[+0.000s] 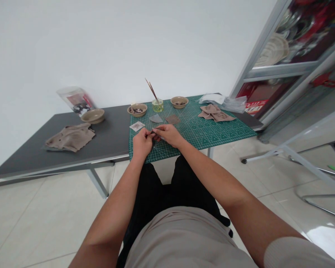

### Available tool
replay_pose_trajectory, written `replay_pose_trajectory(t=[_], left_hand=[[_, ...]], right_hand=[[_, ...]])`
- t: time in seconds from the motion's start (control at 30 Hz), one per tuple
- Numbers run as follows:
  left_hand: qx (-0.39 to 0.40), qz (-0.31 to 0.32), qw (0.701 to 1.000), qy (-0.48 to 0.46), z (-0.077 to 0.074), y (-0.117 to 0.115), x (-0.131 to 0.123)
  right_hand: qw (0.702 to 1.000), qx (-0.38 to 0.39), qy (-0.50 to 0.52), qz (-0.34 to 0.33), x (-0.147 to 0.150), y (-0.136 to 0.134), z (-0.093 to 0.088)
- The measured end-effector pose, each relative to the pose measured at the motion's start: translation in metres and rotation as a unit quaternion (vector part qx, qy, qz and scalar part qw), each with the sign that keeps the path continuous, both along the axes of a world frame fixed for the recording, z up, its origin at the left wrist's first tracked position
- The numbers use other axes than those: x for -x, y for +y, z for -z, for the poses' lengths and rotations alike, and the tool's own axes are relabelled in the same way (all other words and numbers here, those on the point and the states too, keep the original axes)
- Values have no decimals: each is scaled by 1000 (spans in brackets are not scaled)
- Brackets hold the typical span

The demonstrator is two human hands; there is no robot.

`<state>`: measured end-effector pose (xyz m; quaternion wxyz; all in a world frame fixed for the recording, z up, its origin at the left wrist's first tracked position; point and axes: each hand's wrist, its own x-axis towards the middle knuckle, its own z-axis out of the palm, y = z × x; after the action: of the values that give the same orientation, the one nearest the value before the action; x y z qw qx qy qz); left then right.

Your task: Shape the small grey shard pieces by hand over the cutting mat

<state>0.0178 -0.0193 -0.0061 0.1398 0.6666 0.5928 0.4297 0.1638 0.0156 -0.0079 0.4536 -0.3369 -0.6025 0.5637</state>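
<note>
Pinching a small dark piece (pixel 153 131) between left hand (pixel 142 143) and right hand (pixel 168 135), just below the centre of the frame.

Fingertips of both hands pressed together on the piece, at the near edge of the green cutting mat (pixel 212 130); too small to tell what kind of piece, or whether touching the mat. Just above the hands, lying flat on the mat: a pale square (pixel 137 126), a grey scrap (pixel 156 118), a brown scrap (pixel 172 119). Further up, in a row: a bowl of dark bits (pixel 137 109), a glass jar (pixel 158 105) with thin sticks leaning in it, a second bowl (pixel 179 102). Right of these, a crumpled tan cloth (pixel 215 113) and a clear plastic bag (pixel 226 101). Left of centre, on the grey table (pixel 108 136), another tan cloth (pixel 71 137) and a third bowl (pixel 93 116).
</note>
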Motion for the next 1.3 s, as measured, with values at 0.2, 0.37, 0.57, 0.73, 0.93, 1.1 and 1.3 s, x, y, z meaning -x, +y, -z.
replay_pose_trajectory(t=[0.2, 0.37, 0.57, 0.73, 0.93, 1.1, 1.3], left_hand=[[-23, 25, 999, 41, 0, -1, -1], [-22, 10, 999, 40, 0, -1, -1], [-30, 27, 997, 64, 0, -2, -3], [-27, 27, 999, 38, -2, 0, -4], [-23, 39, 997, 54, -2, -1, -5], [-28, 30, 998, 41, -2, -2, -4], [-28, 30, 999, 34, -2, -2, -3]], right_hand=[[997, -9, -50, 50, 2, -1, -1], [998, -22, -50, 26, 1, -3, -5], [989, -48, -113, 82, 1, -3, -5], [996, -45, -63, 38, 0, -1, -1], [992, -38, -88, 83, 0, -3, -2], [996, -34, -63, 51, 0, -1, -1], [998, -32, -43, 41, 0, 1, 2]])
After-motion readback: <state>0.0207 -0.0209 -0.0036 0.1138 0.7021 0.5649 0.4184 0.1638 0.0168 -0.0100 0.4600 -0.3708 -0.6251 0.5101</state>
